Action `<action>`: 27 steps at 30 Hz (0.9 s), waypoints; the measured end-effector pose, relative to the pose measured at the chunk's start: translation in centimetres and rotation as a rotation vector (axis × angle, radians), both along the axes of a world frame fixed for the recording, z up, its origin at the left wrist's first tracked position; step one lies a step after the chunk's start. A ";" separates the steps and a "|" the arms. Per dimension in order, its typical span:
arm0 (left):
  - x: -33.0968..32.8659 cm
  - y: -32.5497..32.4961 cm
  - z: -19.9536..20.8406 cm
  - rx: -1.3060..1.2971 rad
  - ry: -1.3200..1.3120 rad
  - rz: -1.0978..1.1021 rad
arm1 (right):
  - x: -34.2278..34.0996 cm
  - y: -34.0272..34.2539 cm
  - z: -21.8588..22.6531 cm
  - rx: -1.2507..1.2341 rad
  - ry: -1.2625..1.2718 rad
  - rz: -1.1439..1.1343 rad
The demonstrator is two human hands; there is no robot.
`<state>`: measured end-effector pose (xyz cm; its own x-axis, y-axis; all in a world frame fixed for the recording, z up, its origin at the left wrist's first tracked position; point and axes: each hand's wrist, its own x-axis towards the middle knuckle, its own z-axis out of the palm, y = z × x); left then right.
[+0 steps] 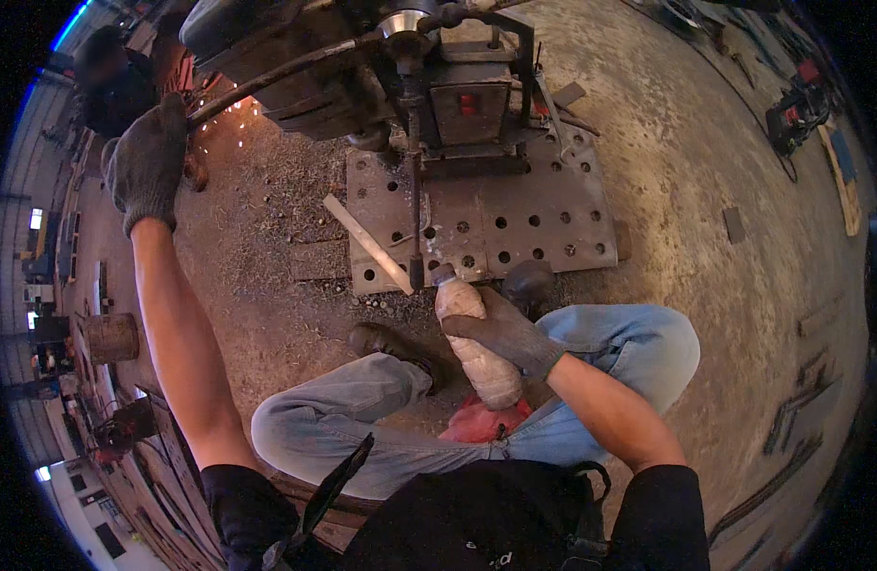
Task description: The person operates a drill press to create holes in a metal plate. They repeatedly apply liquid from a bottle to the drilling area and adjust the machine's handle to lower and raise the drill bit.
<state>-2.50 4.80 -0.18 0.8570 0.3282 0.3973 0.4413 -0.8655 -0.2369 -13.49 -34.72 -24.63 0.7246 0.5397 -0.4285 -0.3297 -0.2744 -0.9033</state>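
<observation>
My left hand, in a dark grey knit glove, is closed round the outer end of a long metal lever. The lever runs to a bright round hub on a dark machine. In my gloved right hand is a cloudy, dirty plastic bottle, tilted with its narrow neck pointing away from me. That neck is close to the lower end of a slim vertical rod, by the near edge of a metal plate full of round holes. A flat pale strip lies across the plate's left side.
Metal shavings litter the floor left of the plate. Sparks fly near another person at the far left. A red bag lies between my legs. A rusty bucket stands left; a red-and-black machine is at far right.
</observation>
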 end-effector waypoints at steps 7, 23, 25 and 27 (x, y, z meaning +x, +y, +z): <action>0.0 0.7 0.7 0.034 0.066 -0.030 | 0.2 0.1 -1.3 0.032 -0.016 0.030; -0.7 -1.9 -0.3 -0.038 -0.150 0.040 | 0.5 -0.2 0.6 -0.030 0.142 0.081; -1.0 -1.7 -0.5 -0.025 -0.197 0.044 | 0.5 -0.2 0.1 -0.015 0.169 0.066; -0.7 -1.9 -0.6 -0.026 -0.165 0.053 | 0.3 -0.4 -0.9 0.004 0.194 0.004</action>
<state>-3.19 2.90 -0.80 0.7622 0.3833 0.5217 0.5174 -0.8450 -0.1352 -13.19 -35.13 -25.54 0.6265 0.5443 -0.5579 -0.4970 -0.2725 -0.8239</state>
